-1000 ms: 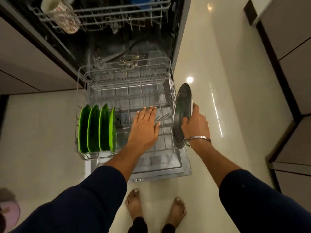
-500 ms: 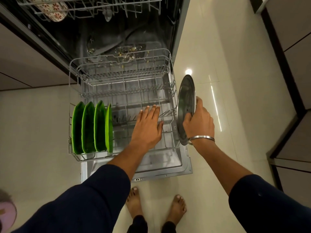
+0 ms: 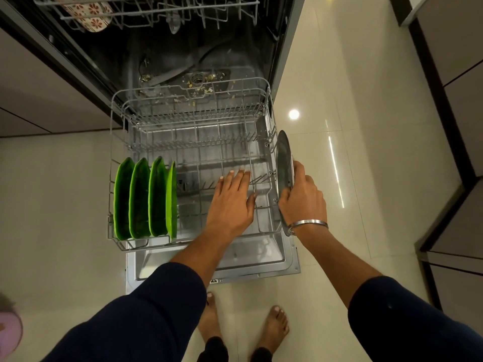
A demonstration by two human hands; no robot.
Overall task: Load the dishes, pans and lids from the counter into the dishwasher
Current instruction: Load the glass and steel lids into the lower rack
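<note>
Hands apart – left hand point(image 3: 231, 202) flat, right hand point(image 3: 303, 198) gripping one steel plate point(image 3: 284, 163); four green plates point(image 3: 145, 198) racked

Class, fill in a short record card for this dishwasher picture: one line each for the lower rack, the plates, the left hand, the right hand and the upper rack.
lower rack: pulled out over the open door
plates: four green ones, on edge at the rack's left
left hand: open, fingers straight, over the rack's tines
right hand: grips a steel lid on edge at the rack's right side
upper rack: holds a flowered cup
</note>
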